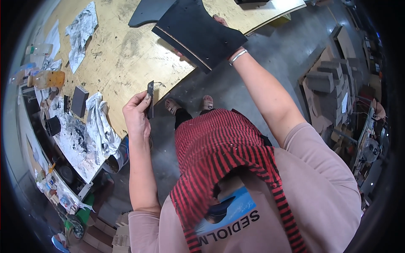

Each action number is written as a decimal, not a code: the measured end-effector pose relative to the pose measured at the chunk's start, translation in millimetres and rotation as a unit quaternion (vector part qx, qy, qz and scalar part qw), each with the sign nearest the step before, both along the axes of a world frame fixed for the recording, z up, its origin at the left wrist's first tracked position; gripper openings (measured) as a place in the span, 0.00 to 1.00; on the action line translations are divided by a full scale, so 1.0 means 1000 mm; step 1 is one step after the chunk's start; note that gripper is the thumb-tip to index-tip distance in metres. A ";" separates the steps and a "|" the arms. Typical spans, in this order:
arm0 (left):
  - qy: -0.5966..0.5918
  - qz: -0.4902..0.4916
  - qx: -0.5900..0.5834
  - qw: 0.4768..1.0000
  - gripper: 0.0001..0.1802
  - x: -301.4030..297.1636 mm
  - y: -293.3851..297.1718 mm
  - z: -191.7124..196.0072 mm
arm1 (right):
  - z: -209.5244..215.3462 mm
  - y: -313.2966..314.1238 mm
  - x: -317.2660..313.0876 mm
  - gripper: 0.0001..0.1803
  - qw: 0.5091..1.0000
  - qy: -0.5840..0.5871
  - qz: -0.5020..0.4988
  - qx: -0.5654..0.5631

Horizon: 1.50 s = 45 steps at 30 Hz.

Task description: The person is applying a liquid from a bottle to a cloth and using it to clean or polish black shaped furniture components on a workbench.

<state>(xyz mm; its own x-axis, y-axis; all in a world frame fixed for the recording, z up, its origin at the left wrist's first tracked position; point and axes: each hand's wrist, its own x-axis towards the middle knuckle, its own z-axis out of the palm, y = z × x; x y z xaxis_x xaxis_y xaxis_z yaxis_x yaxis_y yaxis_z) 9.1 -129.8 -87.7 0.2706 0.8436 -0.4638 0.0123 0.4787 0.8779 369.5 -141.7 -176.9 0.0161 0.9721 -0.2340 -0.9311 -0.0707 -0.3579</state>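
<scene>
Bottle: amber liquid inside, lying on its side by the look of it [49, 79], far left.
Block: dark, near a smudged rag [101, 122] on the counter [118, 50].
Left hand: thumb and fingers [145, 99] pinch a thin dark strip; hand [138, 110] just off the counter's edge.
Strip: roughly upright [150, 89], thin curl by its top; apart from the panel.
Second panel: dark, curved edge, flat on the counter [145, 12], partly behind the held one.
Panel: black, pale line along one edge, small holes [202, 36]; held up, tilted, over the counter's edge.
Right hand: clasping the panel from beneath, mostly hidden; fingertips show at its far edge [219, 19].
Handling: panel looks broad for one hand; best kept balanced on the palm, pale-lined edge facing the strip. Strip likely flexes; a short, firm pinch should steady it.
</scene>
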 end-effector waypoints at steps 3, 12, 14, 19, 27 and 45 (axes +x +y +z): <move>-0.044 0.046 -0.036 0.997 0.11 -0.002 0.000 0.002 | 0.028 -0.007 -0.019 0.16 0.987 -0.095 -0.075 -0.109; -0.133 0.126 -0.105 0.977 0.10 -0.007 0.001 -0.005 | 0.037 -0.015 -0.017 0.22 0.992 0.104 0.072 0.013; -0.145 0.138 -0.112 0.973 0.10 -0.010 0.001 -0.003 | 0.042 -0.015 -0.019 0.22 0.996 0.058 0.062 -0.026; -0.140 0.154 -0.121 0.971 0.10 -0.025 0.009 -0.005 | 0.076 -0.008 -0.022 0.16 0.975 -0.189 -0.001 -0.115; -0.141 0.171 -0.127 0.967 0.09 -0.032 0.017 -0.006 | 0.064 0.042 0.015 0.16 0.974 -0.226 0.000 -0.020; -0.227 0.148 -0.127 0.954 0.11 -0.027 0.068 0.021 | 0.124 0.121 -0.036 0.12 0.567 -0.775 -0.235 -0.153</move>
